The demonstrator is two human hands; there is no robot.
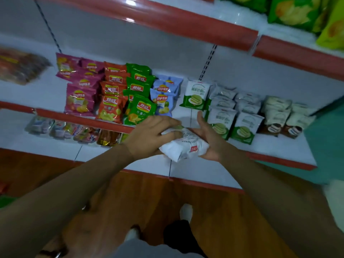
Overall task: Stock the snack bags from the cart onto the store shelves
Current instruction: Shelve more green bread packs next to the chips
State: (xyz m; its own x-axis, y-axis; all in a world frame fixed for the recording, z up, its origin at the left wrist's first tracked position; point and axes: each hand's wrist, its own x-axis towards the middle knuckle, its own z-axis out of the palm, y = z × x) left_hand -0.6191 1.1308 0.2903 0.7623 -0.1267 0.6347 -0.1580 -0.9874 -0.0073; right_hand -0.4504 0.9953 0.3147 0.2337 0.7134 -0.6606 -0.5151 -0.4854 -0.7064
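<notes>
Right now your left fingers (172,127) curl over the top of the bag (186,148) and clamp it. The right fingers (200,118) that show stand straight, and the palm cradles the bag's right side. So the left hand (149,135) grips, and the right hand (210,142) only supports.

The bag is white with a small red mark near one end. It hangs in the air just in front of the middle shelf (279,148), touching nothing but your hands. Behind it the shelf shows a bare strip between the blue bags (163,101) and the green-white bags (220,123). A lone bag (197,95) of the green-white kind stands at the back of that strip.

I judge you are mid-placement: the bag is carried but not yet set down. The next move likely calls for turning it upright, face outward. Then slide it into the strip in front of the lone bag without knocking the rows on either side. The cart is out of view.
</notes>
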